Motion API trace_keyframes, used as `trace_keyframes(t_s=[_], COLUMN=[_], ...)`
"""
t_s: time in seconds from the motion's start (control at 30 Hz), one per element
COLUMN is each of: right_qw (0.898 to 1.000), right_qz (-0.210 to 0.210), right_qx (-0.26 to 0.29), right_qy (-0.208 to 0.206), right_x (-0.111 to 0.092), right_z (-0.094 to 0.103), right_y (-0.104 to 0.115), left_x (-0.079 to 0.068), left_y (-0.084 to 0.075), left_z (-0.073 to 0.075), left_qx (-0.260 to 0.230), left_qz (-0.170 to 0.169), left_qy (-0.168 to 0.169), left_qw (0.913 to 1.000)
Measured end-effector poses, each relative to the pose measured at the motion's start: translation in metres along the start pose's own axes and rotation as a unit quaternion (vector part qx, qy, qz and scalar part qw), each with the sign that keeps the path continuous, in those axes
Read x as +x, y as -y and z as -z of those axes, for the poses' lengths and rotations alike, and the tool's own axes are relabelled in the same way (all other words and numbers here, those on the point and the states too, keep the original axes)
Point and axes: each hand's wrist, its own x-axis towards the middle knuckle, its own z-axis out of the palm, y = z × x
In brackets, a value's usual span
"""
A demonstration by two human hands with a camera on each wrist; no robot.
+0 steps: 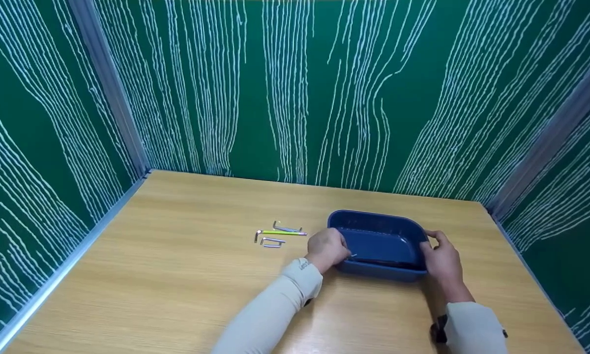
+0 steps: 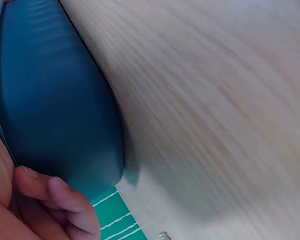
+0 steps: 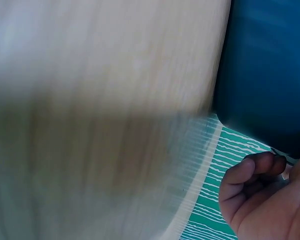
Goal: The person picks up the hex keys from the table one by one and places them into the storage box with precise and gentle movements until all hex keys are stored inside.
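Note:
A dark blue plastic basin (image 1: 373, 219) stands on the table. My left hand (image 1: 327, 247) reaches over its left front corner with curled fingers. At those fingertips a small silvery bent tip (image 1: 354, 255) pokes out, looking like the end of a hex key; most of it is hidden. In the left wrist view the curled fingers (image 2: 65, 197) lie right at the basin's rim. My right hand (image 1: 442, 260) grips the basin's right end, thumb over the rim. Left of the basin lie a yellow-green hex key (image 1: 280, 233) and several silver hex keys (image 1: 274, 243).
The wooden table (image 1: 201, 285) reaches back to green panels (image 1: 250, 98) with wavy white lines. Metal posts (image 1: 113, 83) stand at the corners. Along the inside of the basin's front wall runs a dark strip (image 1: 388, 263).

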Motion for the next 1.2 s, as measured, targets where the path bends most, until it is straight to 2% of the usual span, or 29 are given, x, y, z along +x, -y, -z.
trace_keyframes(t_s=[0.17, 0.43, 0.57, 0.73, 0.87, 1.07, 1.2], right_qw=[1.000, 0.999, 0.999, 1.000, 1.000, 1.000, 1.000], right_qz=[-0.009, -0.018, -0.020, -0.013, -0.003, -0.010, -0.012], right_qx=[0.013, 0.026, 0.026, 0.016, 0.005, 0.013, 0.017], right_qy=[0.011, 0.025, 0.020, 0.012, 0.000, 0.013, 0.018], right_x=[0.001, 0.001, 0.000, -0.001, -0.001, -0.001, -0.001], right_z=[-0.002, -0.002, -0.003, -0.003, -0.003, -0.002, -0.002], right_y=[0.000, -0.003, -0.003, -0.002, -0.001, 0.000, -0.001], left_x=[0.000, -0.001, 0.000, 0.001, 0.000, -0.002, -0.002], left_y=[-0.001, 0.003, 0.009, 0.017, 0.023, 0.028, 0.034], left_z=[-0.001, -0.006, -0.008, -0.008, -0.005, -0.001, 0.002], left_qx=[0.007, -0.043, -0.071, -0.103, -0.120, -0.145, -0.158], left_qz=[0.010, 0.009, -0.012, -0.067, -0.107, -0.128, -0.145], left_qy=[0.005, -0.002, -0.013, -0.026, -0.025, -0.001, -0.003], left_qw=[0.9999, 0.9990, 0.9973, 0.9921, 0.9867, 0.9811, 0.9766])
